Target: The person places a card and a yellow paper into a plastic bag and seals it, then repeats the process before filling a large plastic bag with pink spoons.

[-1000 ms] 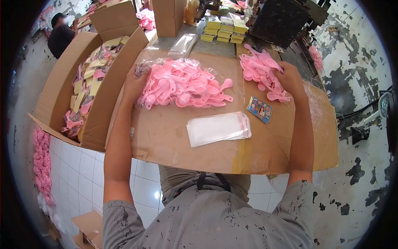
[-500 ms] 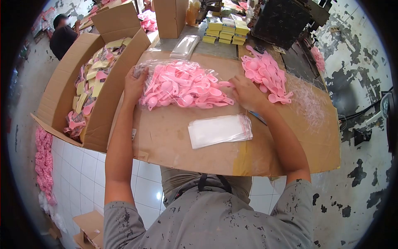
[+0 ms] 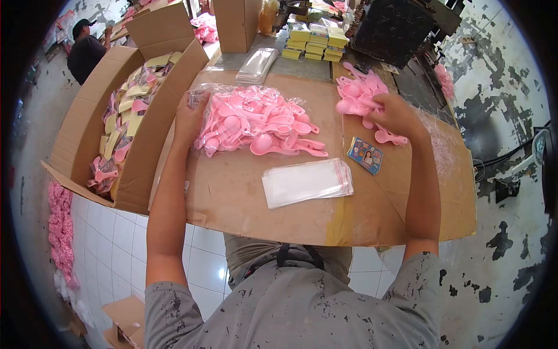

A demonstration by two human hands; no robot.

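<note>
My left hand (image 3: 190,119) grips the left edge of a clear plastic bag (image 3: 210,88), its fingers closed on the film. Pink plastic measuring spoons (image 3: 256,119) lie heaped in and at the mouth of this bag, several handles pointing right. At a second heap of pink spoons (image 3: 363,87), my right hand (image 3: 400,115) has its fingers closed on a spoon (image 3: 347,106) whose bowl points left. Below that hand lies a small stack of printed cards (image 3: 365,156). A stack of clear flat sleeves (image 3: 307,183) rests nearer my body.
An open carton (image 3: 87,110) of packed spoons and yellow cards stands on the left. At the back are more clear sleeves (image 3: 257,65), yellow-edged card stacks (image 3: 317,41) and a dark machine (image 3: 392,32). Shredded clear strands (image 3: 444,148) lie right. A person (image 3: 87,52) is at far left.
My right hand has moved right from the bagged spoons to the second heap, uncovering the printed cards. My left hand stays on the bag's edge.
</note>
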